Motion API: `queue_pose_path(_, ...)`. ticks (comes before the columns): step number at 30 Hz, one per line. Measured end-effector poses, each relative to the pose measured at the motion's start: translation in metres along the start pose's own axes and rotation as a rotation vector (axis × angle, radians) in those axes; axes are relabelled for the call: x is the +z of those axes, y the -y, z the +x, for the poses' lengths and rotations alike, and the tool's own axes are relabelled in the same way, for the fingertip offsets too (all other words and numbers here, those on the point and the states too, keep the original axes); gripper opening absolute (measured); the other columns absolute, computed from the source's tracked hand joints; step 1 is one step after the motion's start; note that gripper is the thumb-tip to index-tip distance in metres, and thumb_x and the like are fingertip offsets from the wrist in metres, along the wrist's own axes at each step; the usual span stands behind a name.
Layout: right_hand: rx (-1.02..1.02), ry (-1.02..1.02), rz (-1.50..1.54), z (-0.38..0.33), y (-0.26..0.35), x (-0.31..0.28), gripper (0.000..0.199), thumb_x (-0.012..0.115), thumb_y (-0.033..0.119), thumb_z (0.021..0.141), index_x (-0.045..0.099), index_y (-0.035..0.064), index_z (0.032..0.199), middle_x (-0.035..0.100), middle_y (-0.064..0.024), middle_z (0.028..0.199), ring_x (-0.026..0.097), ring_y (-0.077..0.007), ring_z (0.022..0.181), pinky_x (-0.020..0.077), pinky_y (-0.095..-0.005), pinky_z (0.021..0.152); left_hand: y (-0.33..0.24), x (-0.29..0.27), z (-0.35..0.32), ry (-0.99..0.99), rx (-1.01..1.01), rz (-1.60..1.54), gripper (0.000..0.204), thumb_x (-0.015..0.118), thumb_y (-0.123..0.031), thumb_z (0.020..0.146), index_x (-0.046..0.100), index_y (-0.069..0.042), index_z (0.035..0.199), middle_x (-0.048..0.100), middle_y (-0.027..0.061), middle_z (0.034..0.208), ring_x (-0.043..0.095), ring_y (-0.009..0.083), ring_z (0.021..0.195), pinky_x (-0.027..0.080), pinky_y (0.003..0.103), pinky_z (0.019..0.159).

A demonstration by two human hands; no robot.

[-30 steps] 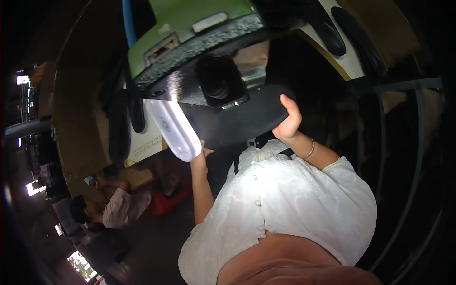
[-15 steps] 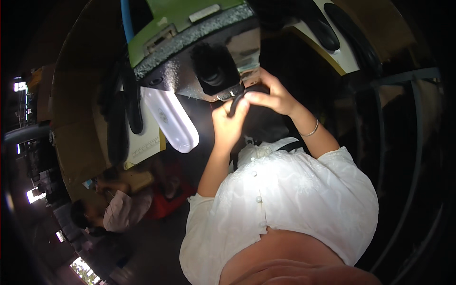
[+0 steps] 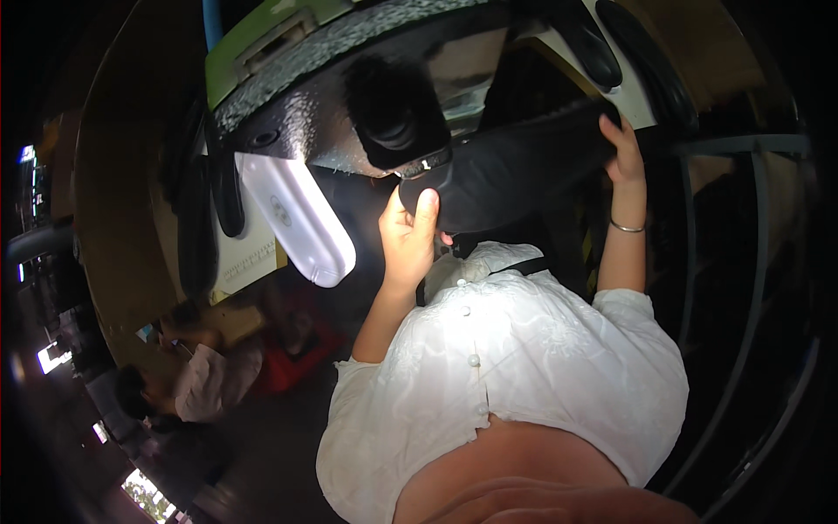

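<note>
A long, black, leather-like piece [image 3: 524, 166] stretches sideways between my hands, just in front of a green and dark metal machine head [image 3: 319, 113]. My left hand [image 3: 408, 240] pinches its left end, thumb on the near side, close under the machine's lower tip; the other fingers are mostly hidden behind it. At the far right end my right hand [image 3: 625, 155] grips the edge, with the thumb showing and some fingers hidden. Whether the piece touches the machine's working point, I cannot tell.
A white oblong lamp [image 3: 301, 223] hangs left of my left hand. Similar black pieces lie on the pale left table [image 3: 249, 266] and at the upper right. Metal rails [image 3: 764, 236] run along the right. Another person [image 3: 214, 380] sits at the lower left.
My right hand has moved right, away from my left hand, and the black piece now lies spread between them. My left hand has shifted slightly left and down.
</note>
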State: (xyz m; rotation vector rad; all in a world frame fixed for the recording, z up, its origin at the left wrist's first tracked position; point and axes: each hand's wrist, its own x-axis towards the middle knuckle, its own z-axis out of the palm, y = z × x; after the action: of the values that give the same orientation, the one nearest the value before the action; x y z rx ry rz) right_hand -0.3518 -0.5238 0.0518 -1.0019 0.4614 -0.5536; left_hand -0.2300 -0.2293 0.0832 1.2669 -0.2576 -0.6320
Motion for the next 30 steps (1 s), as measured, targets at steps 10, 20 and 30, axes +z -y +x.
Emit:
queue_pose_path(10, 0.111, -0.157, 0.429, -0.001, -0.037, 0.140, 0.034, 0.043, 0.018, 0.079, 0.057, -0.0020, 0.102, 0.061, -0.0109, 0.092, 0.058, -0.0200, 0.086, 0.0441, -0.0289, 0.081, 0.032, -0.088, -0.035, -0.325, -0.031, -0.165, 0.027, 0.045, -0.019, 0.090, 0.047, 0.000, 0.108, 0.058, 0.0083, 0.082, 0.056, 0.0134, 0.056, 0.043, 0.023, 0.041)
queue_pose_path(20, 0.042, 0.109, 0.278, -0.061, -0.088, 0.186, 0.038, 0.042, 0.021, 0.082, 0.043, -0.0009, 0.113, 0.054, -0.0084, 0.101, 0.052, -0.0146, 0.091, 0.0395, -0.0253, 0.082, 0.066, -0.160, -0.020, -0.654, -0.008, -0.252, 0.033, 0.041, -0.027, 0.089, 0.052, 0.000, 0.104, 0.058, 0.0109, 0.097, 0.059, 0.0211, 0.088, 0.050, 0.033, 0.076)
queue_pose_path(30, 0.128, 0.485, 0.023, -0.041, -0.059, 0.175, 0.054, 0.044, 0.015, 0.080, 0.032, -0.0012, 0.130, 0.048, -0.0083, 0.117, 0.044, -0.0135, 0.105, 0.0328, -0.0253, 0.093, 0.204, -0.170, -0.005, -0.152, -0.067, -0.486, 0.042, 0.032, -0.035, 0.094, 0.053, -0.001, 0.108, 0.060, 0.0065, 0.086, 0.057, 0.0212, 0.079, 0.046, 0.033, 0.069)
